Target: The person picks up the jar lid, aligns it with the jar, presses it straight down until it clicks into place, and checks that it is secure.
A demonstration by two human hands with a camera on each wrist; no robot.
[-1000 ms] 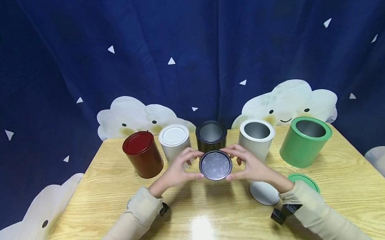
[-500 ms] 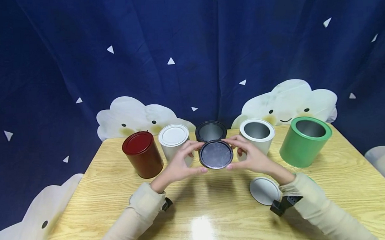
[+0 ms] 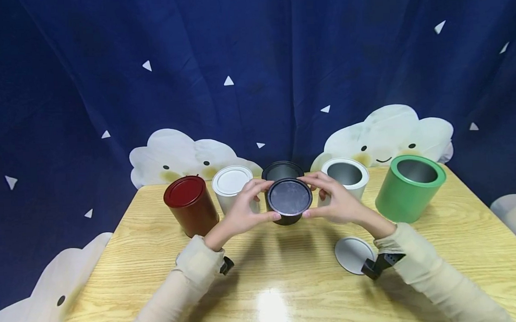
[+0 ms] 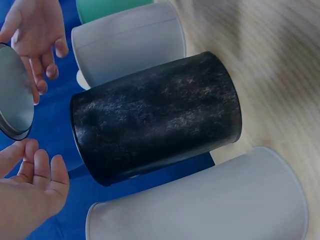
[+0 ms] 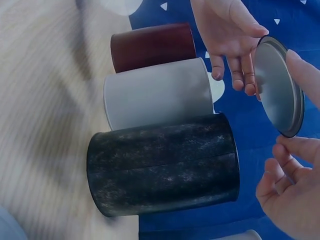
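A round black lid (image 3: 290,197) is held level by its edge between both hands, in front of and above the open black can (image 3: 283,170). My left hand (image 3: 245,210) pinches its left rim with thumb and fingertips. On the opposite rim, my right hand (image 3: 336,201) grips it the same way. Both wrist views show the pale metallic underside of the lid (image 5: 277,87), apart from the mouth of the black can (image 4: 155,117). In the head view the lid hides part of that can.
Left of the black can stand a lidded dark red can (image 3: 192,207) and a lidded white can (image 3: 233,181). To its right are an open white can (image 3: 345,174) and an open green can (image 3: 408,190). A white lid (image 3: 353,255) lies on the wooden table (image 3: 128,262).
Both hands have raised the black lid and carried it away from the body, nearer the black can's mouth. The green lid has become hidden behind the right forearm.
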